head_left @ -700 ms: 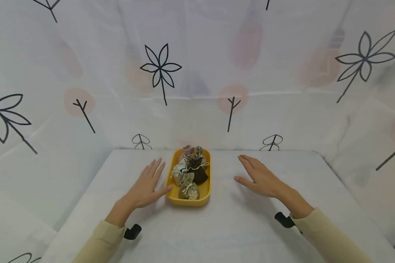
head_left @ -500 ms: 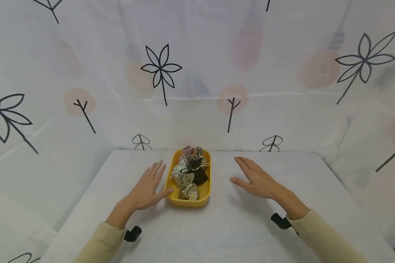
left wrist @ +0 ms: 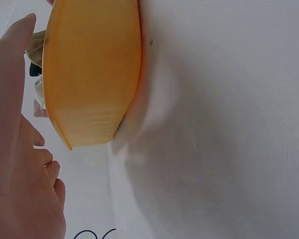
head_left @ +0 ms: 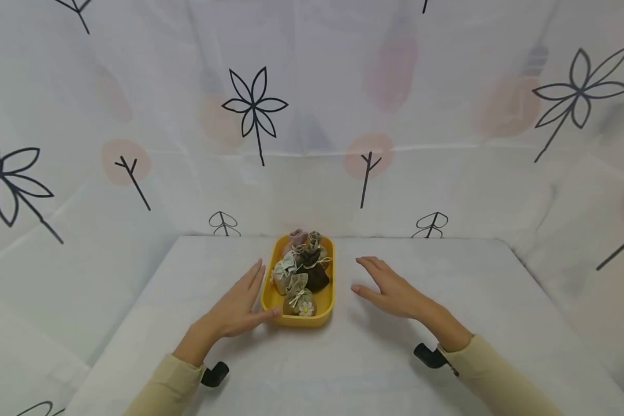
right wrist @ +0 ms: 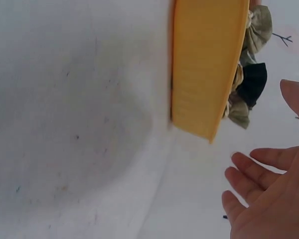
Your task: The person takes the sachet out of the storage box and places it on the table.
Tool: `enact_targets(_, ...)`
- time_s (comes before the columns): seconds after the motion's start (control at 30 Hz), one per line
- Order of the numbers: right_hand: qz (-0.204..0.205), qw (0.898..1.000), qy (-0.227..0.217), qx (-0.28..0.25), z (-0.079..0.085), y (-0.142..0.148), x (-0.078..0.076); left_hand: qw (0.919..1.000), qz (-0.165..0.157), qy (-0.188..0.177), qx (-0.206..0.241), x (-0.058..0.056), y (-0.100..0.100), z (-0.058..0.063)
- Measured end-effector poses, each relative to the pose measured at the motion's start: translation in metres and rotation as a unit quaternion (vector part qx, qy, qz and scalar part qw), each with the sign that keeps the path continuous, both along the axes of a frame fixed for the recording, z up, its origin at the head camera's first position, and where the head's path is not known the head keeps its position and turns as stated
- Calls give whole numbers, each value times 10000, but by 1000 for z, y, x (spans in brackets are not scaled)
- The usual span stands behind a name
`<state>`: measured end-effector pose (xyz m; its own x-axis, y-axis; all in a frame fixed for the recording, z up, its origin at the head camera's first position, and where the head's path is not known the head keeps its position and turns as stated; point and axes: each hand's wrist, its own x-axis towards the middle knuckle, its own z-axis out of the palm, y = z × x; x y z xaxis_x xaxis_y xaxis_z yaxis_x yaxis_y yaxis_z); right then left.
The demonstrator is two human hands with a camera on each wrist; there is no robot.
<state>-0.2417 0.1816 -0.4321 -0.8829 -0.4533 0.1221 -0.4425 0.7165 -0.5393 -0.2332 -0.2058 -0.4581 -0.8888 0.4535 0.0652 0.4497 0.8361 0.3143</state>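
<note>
Firstly, one yellow tray (head_left: 299, 322), oblong with rounded corners, resting on a white-covered table (head_left: 374, 370) between the person's two hands, near the table's far edge.

Contents, as far as I can see: small drawstring pouches, crowded together. One olive pouch (head_left: 295, 299) at the near end, tied with pale cord and bearing a white flower (head_left: 305, 309) with a yellow centre. One pale grey-green pouch (head_left: 285, 275) on the left side. One dark pouch (head_left: 317, 279) beside it, to the right. One pink pouch (head_left: 297, 236) at the far end, with a greenish pouch (head_left: 315, 239) just to its right. They overlap, so I cannot tell the full count.

One left hand (head_left: 235, 307), just beside the tray's left wall: fingers straight and close together, grip wide, thumb reaching across the near left corner; whether it touches the rim I cannot tell.

One right hand (head_left: 395, 293), apart from the tray on its right side: fingers extended, thumb spread from them, grip wide.

Two cream sleeves (head_left: 499, 375), a black device at each cuff.

Behind, one pale cloth backdrop (head_left: 312, 190) printed with leaf sprigs and pink blots.
</note>
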Motion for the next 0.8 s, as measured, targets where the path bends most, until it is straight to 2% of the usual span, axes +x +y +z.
enact_targets(0.3,325,9994,53,-133,-3,-21,-4,9999,10,-121,-25,3,3,-4)
enact_targets(0.63,767,9950,40,-635,-8,-48,-5,9996,70,-277,-55,4,9,-8)
enact_targets(0.8,784,9946,392,-565,-10,-60,-8,9995,149,-293,-2,2,11,-8)
